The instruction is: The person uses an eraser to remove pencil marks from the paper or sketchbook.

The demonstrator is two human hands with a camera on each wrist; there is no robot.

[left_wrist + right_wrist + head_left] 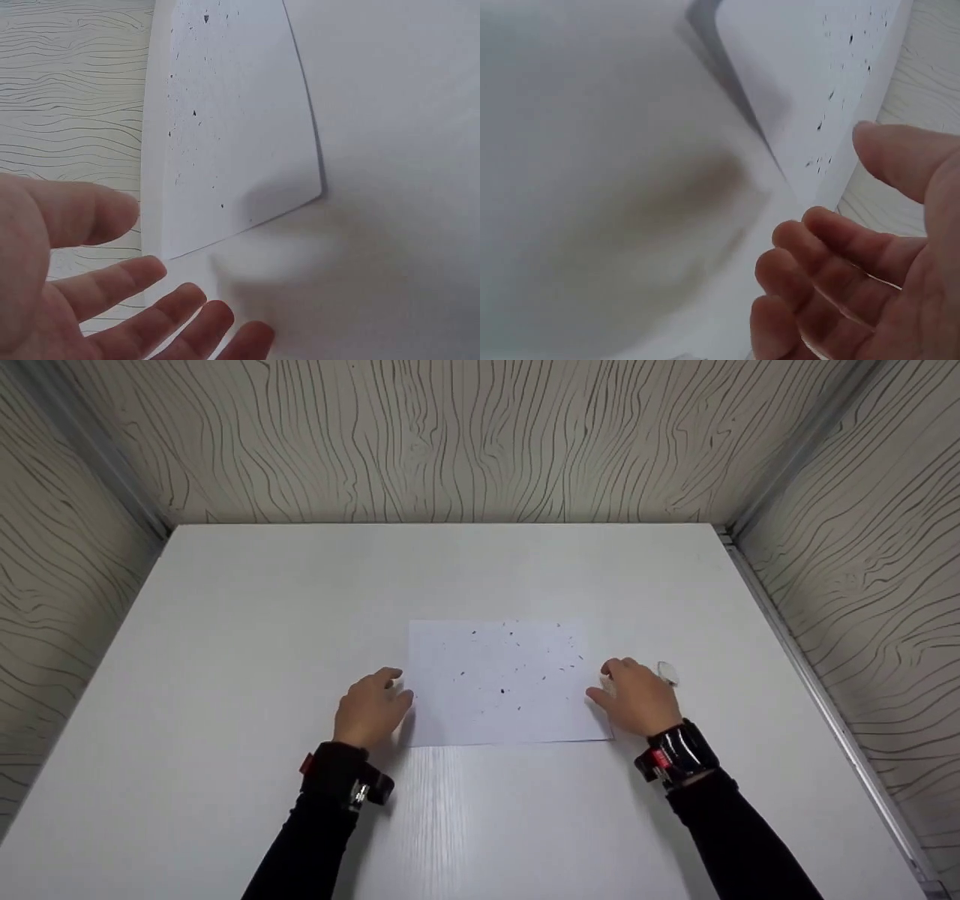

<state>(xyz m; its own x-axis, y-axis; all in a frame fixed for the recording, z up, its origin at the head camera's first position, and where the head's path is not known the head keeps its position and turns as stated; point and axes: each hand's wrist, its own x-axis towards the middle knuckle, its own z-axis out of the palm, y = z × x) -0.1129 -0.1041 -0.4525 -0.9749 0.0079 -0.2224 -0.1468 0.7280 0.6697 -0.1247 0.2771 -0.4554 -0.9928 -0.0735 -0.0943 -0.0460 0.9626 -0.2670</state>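
A white sheet of paper (480,720) lies flat on the white table (262,607), strewn with small dark specks (502,691). Beside its left edge is my left hand (371,706), fingers apart and nothing between them. My right hand (637,697) hovers by the paper's right edge, thumb and fingers spread, also holding nothing. In the left wrist view the paper (255,97) lies beyond the fingertips. The right wrist view shows a corner of the paper (757,45) raised a little over the tabletop, with a shadow under it.
A small clear, whitish object (667,673) lies just right of my right hand; its kind is unclear. Wood-grain patterned panels (450,442) stand behind the table and at both sides. A metal rail (825,697) runs along the right edge.
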